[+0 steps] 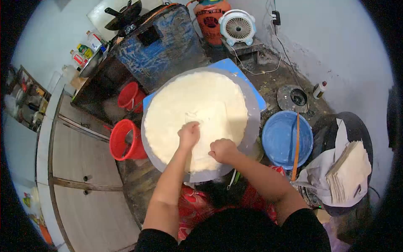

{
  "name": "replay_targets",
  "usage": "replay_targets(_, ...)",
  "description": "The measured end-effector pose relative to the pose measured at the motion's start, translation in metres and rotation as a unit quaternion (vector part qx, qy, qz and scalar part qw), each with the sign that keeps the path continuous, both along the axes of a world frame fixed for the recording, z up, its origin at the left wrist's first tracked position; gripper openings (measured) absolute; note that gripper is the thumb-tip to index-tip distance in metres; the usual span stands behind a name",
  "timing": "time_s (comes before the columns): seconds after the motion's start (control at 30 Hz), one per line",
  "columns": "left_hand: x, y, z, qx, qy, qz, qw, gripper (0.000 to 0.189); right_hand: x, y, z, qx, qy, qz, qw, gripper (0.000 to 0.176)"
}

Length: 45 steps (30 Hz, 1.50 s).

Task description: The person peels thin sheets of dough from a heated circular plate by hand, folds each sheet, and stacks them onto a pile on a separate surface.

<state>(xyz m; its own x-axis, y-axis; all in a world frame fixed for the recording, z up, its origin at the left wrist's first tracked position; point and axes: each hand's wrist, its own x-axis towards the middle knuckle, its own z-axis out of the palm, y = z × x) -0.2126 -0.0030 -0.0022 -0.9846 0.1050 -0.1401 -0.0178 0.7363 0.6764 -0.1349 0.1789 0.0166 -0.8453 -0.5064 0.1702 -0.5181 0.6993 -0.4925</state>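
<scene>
A wide round sheet of pale dough (168, 109) covers most of a round grey board (254, 110), which rests over a blue surface (256, 94). My left hand (189, 134) is closed over the middle of the sheet, fingers curled; whatever its fingertips may pinch is too small to name. To its right, my right hand (223, 150) is closed too, above the sheet's lower right part, and its fingers hide anything inside. Small creases show in the sheet just above my left hand.
Two red buckets (136, 147) stand left of the board. On the right are a blue basin (273, 140) with a wooden stick (296, 147) across it and a stack of pale sheets (350, 170) on cloth. A small fan (238, 28) stands behind, near a gas cylinder (208, 23).
</scene>
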Motion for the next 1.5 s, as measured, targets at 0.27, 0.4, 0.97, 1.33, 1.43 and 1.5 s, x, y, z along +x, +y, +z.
replay_targets(0.27,-0.026,0.0,-0.014,-0.013,0.136,0.099,0.986,0.015,-0.006,-0.003,-0.019,-0.002,0.012,-0.004,1.0,0.024)
replay_targets(0.4,-0.037,-0.018,-0.029,0.164,0.021,0.088,0.982,0.017,-0.008,-0.005,-0.015,0.039,-0.027,-0.011,0.999,0.019)
replay_targets(0.97,0.081,0.008,0.004,-0.208,0.157,0.012,0.965,0.072,-0.015,0.011,-0.008,-0.077,0.083,-0.308,0.945,0.056)
replay_targets(1.33,0.059,0.008,0.059,0.503,-0.244,0.2,0.804,0.036,-0.036,0.039,-0.032,-0.272,-0.194,-0.194,0.922,0.028)
replay_targets(1.43,0.07,0.017,0.109,0.565,-0.287,0.174,0.754,0.032,0.005,0.06,0.043,-0.41,-0.271,-0.165,0.855,0.027)
replay_targets(1.5,0.074,0.026,0.127,0.556,-0.276,0.144,0.771,0.035,0.017,0.08,0.059,-0.573,-0.387,-0.141,0.709,0.029)
